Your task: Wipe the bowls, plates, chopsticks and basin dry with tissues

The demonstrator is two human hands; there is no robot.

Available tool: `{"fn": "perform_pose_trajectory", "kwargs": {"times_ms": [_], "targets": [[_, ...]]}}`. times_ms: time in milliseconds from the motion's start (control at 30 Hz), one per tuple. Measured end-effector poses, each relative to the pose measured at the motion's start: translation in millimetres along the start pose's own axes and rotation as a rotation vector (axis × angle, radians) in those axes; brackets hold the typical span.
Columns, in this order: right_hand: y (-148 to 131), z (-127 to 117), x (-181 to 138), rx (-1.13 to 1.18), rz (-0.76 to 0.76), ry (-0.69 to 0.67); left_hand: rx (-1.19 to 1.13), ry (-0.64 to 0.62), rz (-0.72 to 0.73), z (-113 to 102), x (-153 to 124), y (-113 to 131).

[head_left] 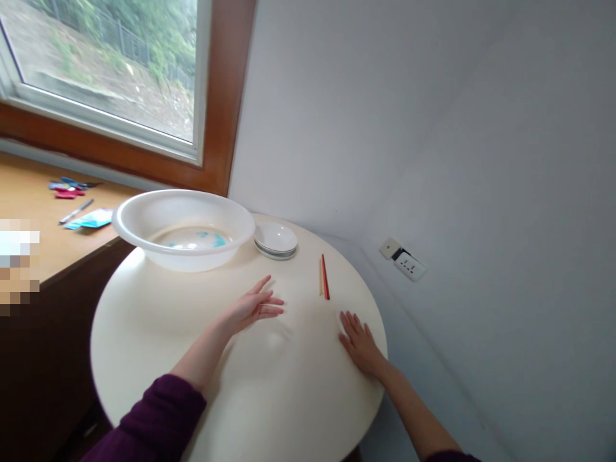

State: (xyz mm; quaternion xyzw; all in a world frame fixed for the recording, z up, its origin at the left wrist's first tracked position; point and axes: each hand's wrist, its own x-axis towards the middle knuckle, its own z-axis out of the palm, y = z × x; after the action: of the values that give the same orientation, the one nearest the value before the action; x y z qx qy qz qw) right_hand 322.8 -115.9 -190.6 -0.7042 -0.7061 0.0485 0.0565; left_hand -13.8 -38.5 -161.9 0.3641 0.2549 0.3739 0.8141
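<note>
My left hand [255, 305] hovers over the round white table [293, 398], its fingers spread and nothing between them. Palm down near the table's right edge, my right hand [362, 345] lies flat with fingers stretched. A faint white edge shows beside its fingertips; I cannot make out what it is. Beyond that hand are slim sticks like chopsticks, a red one [326, 277] and a pale one [321, 277], lying side by side. A small stack of white plates [276, 237] sits past my left hand, beside a large translucent white basin [192, 258].
At the left, a wooden desk [29, 183] bears scissors [70, 191], a pen [76, 212] and a light-blue packet [96, 219]. A wall socket [409, 264] is at the right. The window [120, 70] and grey wall [360, 115] stand behind the table.
</note>
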Motion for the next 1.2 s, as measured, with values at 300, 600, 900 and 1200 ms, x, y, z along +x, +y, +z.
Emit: {"fn": "perform_pose_trajectory", "kwargs": {"times_ms": [300, 600, 900, 1200], "targets": [[-26.6, 4.8, 11.0, -0.104, 0.084, 0.176, -0.003, -0.005, -0.013, 1.5, -2.9, 1.0], [-41.2, 21.7, 7.6, -0.034, 0.058, 0.208, 0.021, 0.022, -0.004, -0.9, 1.3, -2.5], [-50.1, 14.7, -13.8, -0.161, -0.151, 0.715, 0.280, 0.549, 0.490, -7.4, 2.8, -3.7], [-88.8, 11.6, -14.7, -0.167, -0.477, 0.628, 0.960, 0.584, 0.651, -11.2, -32.5, 12.5]]}}
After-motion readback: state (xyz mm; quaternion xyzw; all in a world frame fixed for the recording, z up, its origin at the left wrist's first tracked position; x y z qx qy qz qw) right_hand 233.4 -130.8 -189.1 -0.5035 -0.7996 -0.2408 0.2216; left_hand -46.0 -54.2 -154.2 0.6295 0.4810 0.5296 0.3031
